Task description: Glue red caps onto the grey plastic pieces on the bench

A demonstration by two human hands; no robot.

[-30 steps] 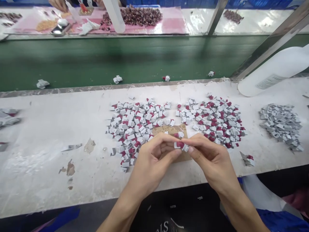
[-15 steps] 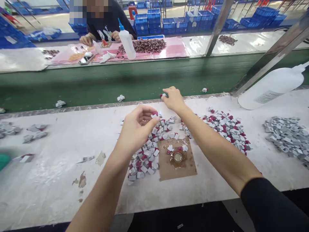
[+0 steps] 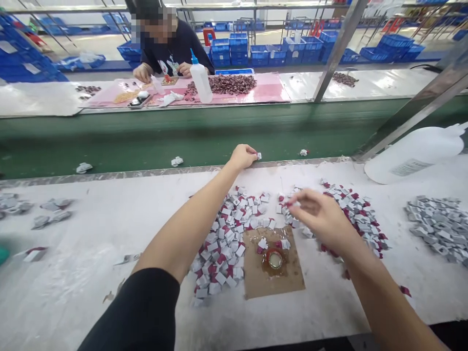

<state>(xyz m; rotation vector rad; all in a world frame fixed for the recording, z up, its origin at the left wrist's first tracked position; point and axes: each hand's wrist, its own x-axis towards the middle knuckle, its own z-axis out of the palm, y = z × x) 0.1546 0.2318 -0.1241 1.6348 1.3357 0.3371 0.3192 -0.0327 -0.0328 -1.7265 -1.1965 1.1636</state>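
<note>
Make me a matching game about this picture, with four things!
1. Bare left hand
2. Square brown cardboard sheet
3. Big white plastic bottle
4. Translucent plastic bottle with blue tip

A. On the far pink-covered table
B. Near the picture's right edge
C. Touching a small grey-and-maroon piece
D. Under a round cap-like piece

Right pairs: 1-C, 2-D, 3-B, 4-A

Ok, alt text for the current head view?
The left hand touches a small grey-and-maroon piece at a flat green surface; the right hand hovers over a pile of similar pieces, its grip unclear. On the white tabletop lies a square brown card bearing a round cap; a dark-shirted person is opposite.
</note>
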